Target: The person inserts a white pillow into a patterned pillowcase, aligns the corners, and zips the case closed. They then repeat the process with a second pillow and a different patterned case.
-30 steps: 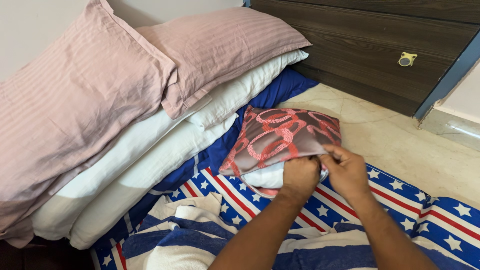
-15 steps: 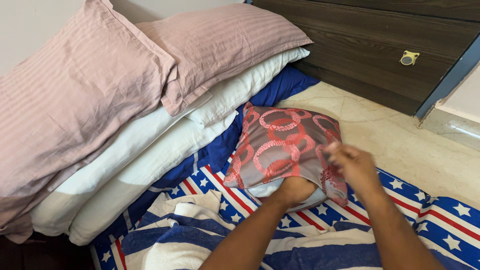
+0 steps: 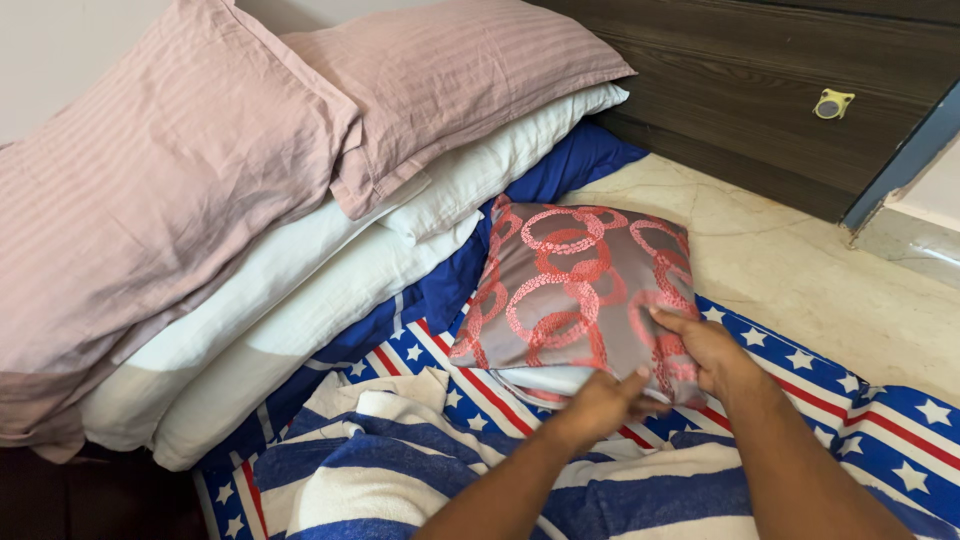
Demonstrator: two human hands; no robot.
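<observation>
A square cushion [image 3: 575, 290] in a grey cover with red ring patterns lies flat on a blue sheet with stars and red stripes [image 3: 800, 360]. At the cushion's near edge the cover gapes and the white inner pillow [image 3: 545, 380] shows. My left hand [image 3: 600, 400] grips that open edge of the cover by the white inner. My right hand [image 3: 705, 350] lies on the cover's near right corner, thumb pressed on top and fingers curled around the edge.
Two pink striped pillows [image 3: 200, 170] lean on two white pillows [image 3: 330, 270] at the left. A blue and white striped towel [image 3: 420, 460] lies crumpled in front. Beige tiled floor [image 3: 800, 250] and a dark wooden door [image 3: 780, 90] are to the right.
The cushion has dropped from tilted up to lying flat. Both hands have shifted to its near edge, the left to the open mouth of the cover, the right to the corner.
</observation>
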